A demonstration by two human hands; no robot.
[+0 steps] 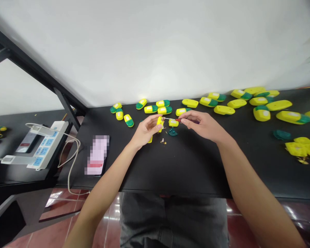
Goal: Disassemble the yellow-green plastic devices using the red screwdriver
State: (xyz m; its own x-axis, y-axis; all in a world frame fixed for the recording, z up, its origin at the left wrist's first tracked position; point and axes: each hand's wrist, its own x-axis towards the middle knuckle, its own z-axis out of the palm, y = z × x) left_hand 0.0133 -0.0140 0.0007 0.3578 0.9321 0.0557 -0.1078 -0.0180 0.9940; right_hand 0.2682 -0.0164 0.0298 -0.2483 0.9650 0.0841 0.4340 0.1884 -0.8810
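Observation:
Upright between the fingers and thumb of my left hand is a small yellow plastic casing part. My right hand grips a screwdriver by its red handle. The thin shaft points left, and its tip meets the casing part or lies very close to it. Just below the screwdriver rest another yellow piece and a translucent green cover. Tiny metal parts lie on the black table near my left hand. A further yellow piece is partly hidden under that hand.
Several yellow-and-green plastic units line the wall side. At the right are opened yellow shells and a loose green cover. A phone lies left of my forearm, near a white cable and a power strip.

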